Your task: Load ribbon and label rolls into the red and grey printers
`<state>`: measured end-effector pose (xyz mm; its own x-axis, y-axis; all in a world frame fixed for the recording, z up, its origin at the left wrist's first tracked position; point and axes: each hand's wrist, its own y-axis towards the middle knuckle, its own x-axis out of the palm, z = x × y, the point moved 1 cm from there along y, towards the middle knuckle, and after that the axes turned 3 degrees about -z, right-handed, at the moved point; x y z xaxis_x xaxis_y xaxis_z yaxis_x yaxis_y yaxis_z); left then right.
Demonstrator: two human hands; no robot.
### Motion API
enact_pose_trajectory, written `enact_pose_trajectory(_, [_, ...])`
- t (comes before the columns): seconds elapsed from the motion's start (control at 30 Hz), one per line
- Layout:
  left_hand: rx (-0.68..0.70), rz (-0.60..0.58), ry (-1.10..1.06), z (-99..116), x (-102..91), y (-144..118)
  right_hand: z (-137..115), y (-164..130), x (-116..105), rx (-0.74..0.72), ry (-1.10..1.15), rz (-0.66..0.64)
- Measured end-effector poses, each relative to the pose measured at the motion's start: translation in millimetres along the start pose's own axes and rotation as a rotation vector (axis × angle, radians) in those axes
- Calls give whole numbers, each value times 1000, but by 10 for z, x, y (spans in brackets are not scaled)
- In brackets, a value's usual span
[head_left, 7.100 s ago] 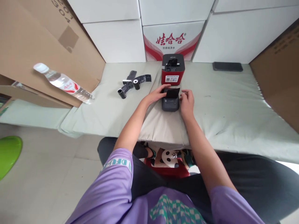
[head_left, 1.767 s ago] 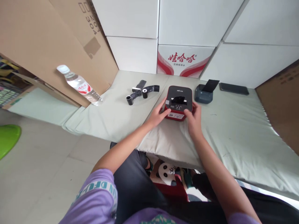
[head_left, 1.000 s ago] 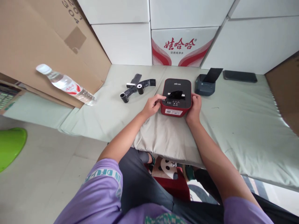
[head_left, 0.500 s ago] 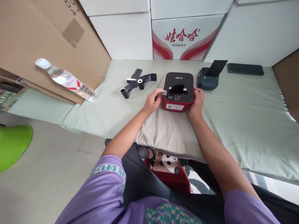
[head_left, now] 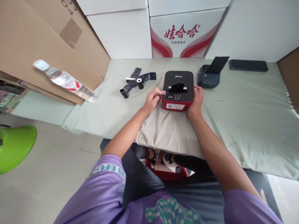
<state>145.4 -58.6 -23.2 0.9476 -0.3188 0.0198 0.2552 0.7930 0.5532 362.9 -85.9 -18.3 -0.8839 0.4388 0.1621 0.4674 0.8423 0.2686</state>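
- The left hand [head_left: 153, 99] presses its curled fingers against the left edge of the red and black printer [head_left: 178, 91]; its grip is not closed around anything, the fingertips only touch the top near the slot.
- The right hand [head_left: 196, 99] cups the printer's right side, its grip clamped on that edge with the thumb lying on the black top.
- The printer sits upright on a beige pillow [head_left: 168, 130], which lies at the near edge of a pale green mattress [head_left: 245, 112].
- A strip of black paper stands out of the printer's top slot.
- Behind and to the right stands a grey printer [head_left: 208, 79] with a black sheet rising from it, apart from the red one.
- Farther right a dark phone [head_left: 248, 65] lies flat by the white boxes [head_left: 121, 34].
- To the left of the red printer lie black paper rolls [head_left: 135, 83], partly unwound.
- A water bottle [head_left: 64, 81] rests tilted against a cardboard box [head_left: 35, 40] at the far left.
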Motion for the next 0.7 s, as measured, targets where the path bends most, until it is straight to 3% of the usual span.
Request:
enact_pose_trajectory(0.33, [-42,26,0,-9,2,20,3,-26,6,8,7,6])
enact_pose_trajectory(0.7, [71,38,169,20,7,104,-48,-34,20,11,-4,14])
